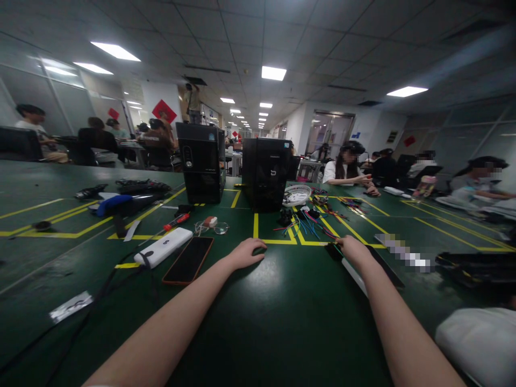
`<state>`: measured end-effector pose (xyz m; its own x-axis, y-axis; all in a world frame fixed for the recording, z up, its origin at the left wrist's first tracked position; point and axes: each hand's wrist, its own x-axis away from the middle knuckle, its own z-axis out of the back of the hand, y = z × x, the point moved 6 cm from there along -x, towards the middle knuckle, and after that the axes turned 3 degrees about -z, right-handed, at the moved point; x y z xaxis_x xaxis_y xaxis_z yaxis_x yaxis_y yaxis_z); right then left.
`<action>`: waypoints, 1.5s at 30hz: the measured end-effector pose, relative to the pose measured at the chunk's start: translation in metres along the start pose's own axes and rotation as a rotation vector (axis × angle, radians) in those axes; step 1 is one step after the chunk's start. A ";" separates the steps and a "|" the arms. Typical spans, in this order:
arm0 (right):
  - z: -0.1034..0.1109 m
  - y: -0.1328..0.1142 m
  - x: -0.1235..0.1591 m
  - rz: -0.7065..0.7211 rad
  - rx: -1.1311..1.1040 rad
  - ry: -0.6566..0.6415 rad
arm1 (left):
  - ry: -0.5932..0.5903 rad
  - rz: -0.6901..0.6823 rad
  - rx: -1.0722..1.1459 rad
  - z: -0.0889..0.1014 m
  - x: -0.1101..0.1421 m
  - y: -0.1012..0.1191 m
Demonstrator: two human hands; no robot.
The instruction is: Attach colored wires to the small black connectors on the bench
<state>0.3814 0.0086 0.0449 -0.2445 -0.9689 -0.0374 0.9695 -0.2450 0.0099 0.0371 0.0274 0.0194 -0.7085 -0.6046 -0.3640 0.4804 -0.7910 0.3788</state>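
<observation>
My left hand (246,253) rests on the green table, fingers slightly bent and thumb apart, holding nothing. Farther right, my right hand (351,249) is closed in a pinch on a thin wire (328,233) from the bundle of coloured wires (307,221). Its fingertips are small and partly hidden, so the grip shows only roughly. A dark flat object (386,266) lies partly under the right wrist, with a white strip (355,277) beside it. Left of my left hand lie a phone with an orange edge (188,260) and a white power bank (165,247).
Two black computer towers (201,164) (266,172) stand ahead. Beside the right one is a white basket (297,194). Glasses (212,228), a red-handled tool (176,221) and black cables (100,295) lie left. A black tray (478,269) is at right. A person (346,166) sits across.
</observation>
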 end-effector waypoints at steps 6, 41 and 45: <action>0.020 0.007 0.003 -0.015 -0.108 0.106 | 0.002 0.012 -0.005 -0.001 0.000 -0.002; 0.013 -0.160 0.056 0.484 -0.318 0.119 | 0.002 0.035 0.058 0.000 0.001 0.003; 0.012 -0.211 0.079 0.662 -0.302 0.173 | -0.003 -0.006 0.094 0.000 0.000 0.007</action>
<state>0.1576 -0.0171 0.0516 0.3746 -0.8852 -0.2760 0.8817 0.4321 -0.1893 0.0405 0.0214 0.0219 -0.7129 -0.5996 -0.3636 0.4258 -0.7821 0.4550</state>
